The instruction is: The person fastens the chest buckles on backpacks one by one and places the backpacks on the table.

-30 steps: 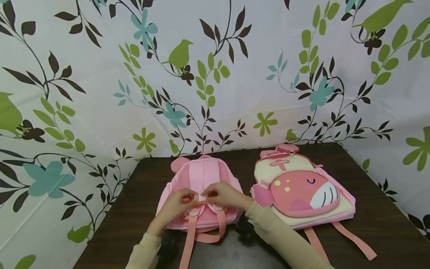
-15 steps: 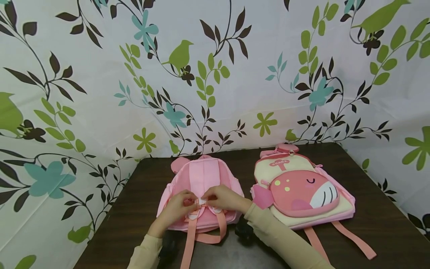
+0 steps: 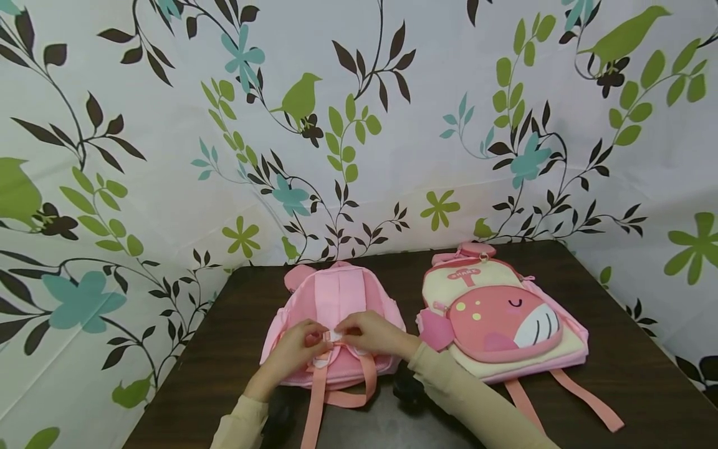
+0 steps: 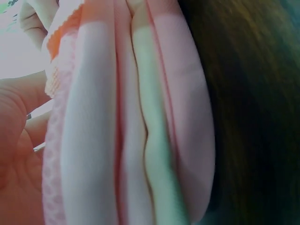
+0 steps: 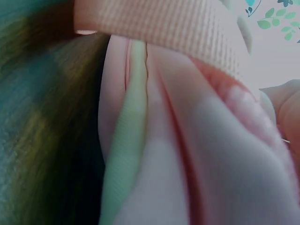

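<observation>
A pink backpack lies on the table with its back panel and shoulder straps facing up. Both hands meet over its lower middle, at a small white buckle on a peach strap. My left hand pinches the buckle's left side between thumb and fingertips. From the right, my right hand pinches its other side, fingertips partly covering it. Loose peach straps hang off the bag's near edge. In both wrist views the layered side of the backpack fills much of the picture.
To the right lies a second backpack, cream and pink with a whale face, straps trailing toward the near edge. The right forearm passes close by it. Behind the dark wooden table hangs a leaf-and-bird patterned cloth.
Both hands stay at the buckle, which sits slightly lower than a second ago. The head view has shifted a little. The second backpack lies as before.
</observation>
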The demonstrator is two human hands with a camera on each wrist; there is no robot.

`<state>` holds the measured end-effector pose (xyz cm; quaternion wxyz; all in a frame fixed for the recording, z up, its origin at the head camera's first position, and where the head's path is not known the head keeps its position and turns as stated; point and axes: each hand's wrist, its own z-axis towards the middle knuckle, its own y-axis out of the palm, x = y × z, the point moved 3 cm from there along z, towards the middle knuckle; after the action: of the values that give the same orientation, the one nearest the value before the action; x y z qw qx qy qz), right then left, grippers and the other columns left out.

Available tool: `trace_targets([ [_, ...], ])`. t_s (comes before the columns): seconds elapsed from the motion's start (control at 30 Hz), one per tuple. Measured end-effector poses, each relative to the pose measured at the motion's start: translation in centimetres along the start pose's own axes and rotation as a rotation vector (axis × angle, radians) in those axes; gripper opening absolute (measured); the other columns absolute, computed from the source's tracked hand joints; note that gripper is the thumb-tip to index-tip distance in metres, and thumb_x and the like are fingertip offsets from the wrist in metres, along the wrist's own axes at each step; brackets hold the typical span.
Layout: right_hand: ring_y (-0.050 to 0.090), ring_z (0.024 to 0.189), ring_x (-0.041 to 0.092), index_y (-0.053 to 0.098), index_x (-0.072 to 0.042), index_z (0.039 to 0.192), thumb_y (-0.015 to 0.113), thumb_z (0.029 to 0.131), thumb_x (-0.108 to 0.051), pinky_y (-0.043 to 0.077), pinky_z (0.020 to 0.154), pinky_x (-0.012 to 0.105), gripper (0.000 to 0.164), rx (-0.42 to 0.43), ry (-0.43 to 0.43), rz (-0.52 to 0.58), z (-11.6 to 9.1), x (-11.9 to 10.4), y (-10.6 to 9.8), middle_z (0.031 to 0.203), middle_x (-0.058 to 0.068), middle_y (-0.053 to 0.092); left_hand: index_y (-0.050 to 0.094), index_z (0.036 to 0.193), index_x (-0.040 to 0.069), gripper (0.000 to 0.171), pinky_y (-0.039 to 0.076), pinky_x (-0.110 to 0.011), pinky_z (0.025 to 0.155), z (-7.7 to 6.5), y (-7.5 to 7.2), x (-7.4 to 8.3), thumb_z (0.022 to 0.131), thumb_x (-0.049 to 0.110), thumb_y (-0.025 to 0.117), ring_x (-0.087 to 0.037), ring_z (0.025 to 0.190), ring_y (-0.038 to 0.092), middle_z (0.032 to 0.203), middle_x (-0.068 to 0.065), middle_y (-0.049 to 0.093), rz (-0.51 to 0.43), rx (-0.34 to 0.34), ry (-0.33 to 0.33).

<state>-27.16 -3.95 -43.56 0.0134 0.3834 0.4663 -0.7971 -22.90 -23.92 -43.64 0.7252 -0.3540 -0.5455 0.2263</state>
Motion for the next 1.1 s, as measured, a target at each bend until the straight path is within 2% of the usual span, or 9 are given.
trace_targets([
  [0.13, 0.065, 0.104, 0.012, 0.072, -0.006, 0.121, 0.070, 0.095, -0.012, 0.052, 0.092, 0.027, 0.026, 0.038, 0.011, 0.021, -0.5, -0.6, -0.6, 0.117, 0.005, 0.072, 0.072, 0.115, 0.009, 0.037, 0.053, -0.032, 0.077, -0.3, -0.3, 0.4, 0.088, 0.032, 0.080, -0.017, 0.086, 0.057, 0.098, 0.002, 0.062, 0.000, 0.012, 0.020],
  [0.3, 0.066, 0.112, 0.022, 0.069, -0.003, 0.125, 0.067, 0.097, -0.014, 0.053, 0.095, 0.039, 0.030, 0.091, -0.001, 0.043, -1.2, -1.2, -2.0, 0.122, 0.008, 0.071, 0.071, 0.118, 0.007, 0.038, 0.055, -0.044, 0.087, -0.4, -0.9, 1.3, 0.089, 0.030, 0.079, -0.020, 0.091, 0.061, 0.110, -0.003, 0.066, 0.023, 0.036, 0.067],
  [0.4, 0.065, 0.114, 0.025, 0.069, -0.002, 0.126, 0.066, 0.099, -0.017, 0.052, 0.096, 0.044, 0.031, 0.100, 0.016, 0.062, -1.7, -1.2, -2.8, 0.125, 0.008, 0.070, 0.070, 0.120, 0.006, 0.038, 0.054, -0.047, 0.090, -0.4, -1.1, 1.7, 0.089, 0.028, 0.078, -0.021, 0.094, 0.062, 0.114, -0.005, 0.067, 0.022, 0.039, 0.076],
  [0.6, 0.064, 0.117, 0.027, 0.069, -0.002, 0.125, 0.069, 0.096, -0.015, 0.051, 0.097, 0.047, 0.032, 0.140, 0.004, 0.022, -3.0, -0.7, -4.4, 0.125, 0.009, 0.070, 0.069, 0.123, 0.006, 0.039, 0.049, -0.051, 0.098, -0.3, -1.2, 2.6, 0.090, 0.026, 0.078, -0.026, 0.110, 0.063, 0.120, -0.004, 0.065, 0.013, 0.043, 0.091],
  [0.73, 0.064, 0.117, 0.028, 0.070, -0.002, 0.124, 0.070, 0.095, -0.014, 0.051, 0.097, 0.047, 0.031, 0.180, 0.000, -0.031, -4.1, 0.1, -5.8, 0.123, 0.010, 0.070, 0.068, 0.126, 0.009, 0.041, 0.048, -0.050, 0.100, 0.6, -1.2, 3.5, 0.091, 0.030, 0.076, -0.026, 0.116, 0.062, 0.125, -0.001, 0.064, 0.024, 0.029, 0.091],
  [0.93, 0.065, 0.115, 0.028, 0.068, -0.001, 0.126, 0.069, 0.096, -0.015, 0.052, 0.095, 0.048, 0.033, 0.224, 0.004, -0.103, -6.0, 0.7, -8.4, 0.123, 0.011, 0.070, 0.067, 0.128, 0.011, 0.043, 0.046, -0.047, 0.103, 2.8, -1.6, 5.6, 0.091, 0.030, 0.076, -0.023, 0.123, 0.058, 0.129, -0.003, 0.063, 0.082, 0.010, 0.138],
  [1.1, 0.062, 0.121, 0.028, 0.068, -0.006, 0.130, 0.070, 0.096, -0.019, 0.050, 0.097, 0.050, 0.036, 0.269, 0.104, -0.119, -8.7, 1.2, -11.0, 0.127, 0.008, 0.068, 0.066, 0.130, 0.011, 0.043, 0.045, -0.046, 0.105, 4.7, -1.7, 7.5, 0.093, 0.031, 0.075, -0.023, 0.127, 0.056, 0.132, -0.004, 0.063, 0.100, 0.015, 0.202],
])
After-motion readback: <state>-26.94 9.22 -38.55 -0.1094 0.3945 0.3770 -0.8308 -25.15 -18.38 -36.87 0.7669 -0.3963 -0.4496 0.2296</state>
